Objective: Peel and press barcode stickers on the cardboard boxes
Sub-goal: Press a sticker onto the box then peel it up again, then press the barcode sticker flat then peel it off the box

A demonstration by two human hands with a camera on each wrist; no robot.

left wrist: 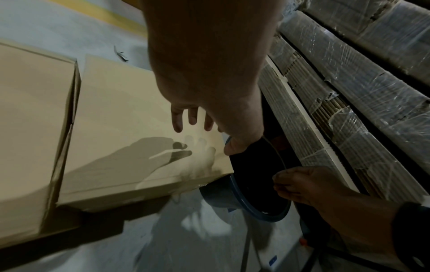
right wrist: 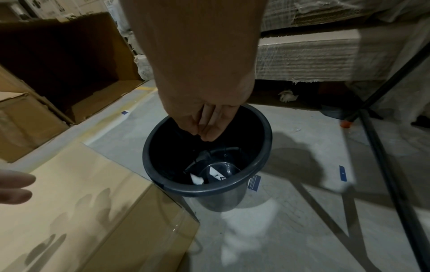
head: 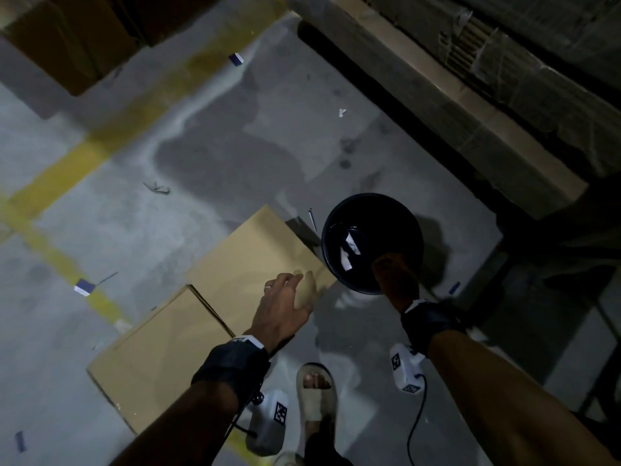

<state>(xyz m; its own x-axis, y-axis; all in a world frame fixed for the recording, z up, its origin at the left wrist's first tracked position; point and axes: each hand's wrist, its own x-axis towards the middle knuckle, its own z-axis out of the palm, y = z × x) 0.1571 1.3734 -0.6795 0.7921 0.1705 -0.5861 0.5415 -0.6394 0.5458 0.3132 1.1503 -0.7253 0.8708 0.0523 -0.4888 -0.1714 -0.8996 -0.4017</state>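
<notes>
Two brown cardboard boxes lie side by side on the floor, the far box [head: 248,257] [left wrist: 130,128] [right wrist: 88,211] and the near box [head: 161,351] [left wrist: 30,128]. Their tops show plain cardboard. My left hand [head: 295,287] [left wrist: 193,121] hovers just over the far box's right corner, fingers spread and straight, casting a shadow on it. My right hand [head: 393,267] [right wrist: 204,132] hangs over a dark round bin [head: 369,196] [right wrist: 209,189], fingers bunched and pointing down, with nothing visible between them. White paper scraps [head: 347,253] [right wrist: 197,179] lie in the bin's bottom.
Film-wrapped stacks of flat cardboard [head: 504,79] [left wrist: 349,92] line the right side. An open empty carton [right wrist: 69,64] stands at the far left. Black stand legs [right wrist: 384,165] cross the floor at right. My sandalled foot [head: 316,391] stands beside the near box.
</notes>
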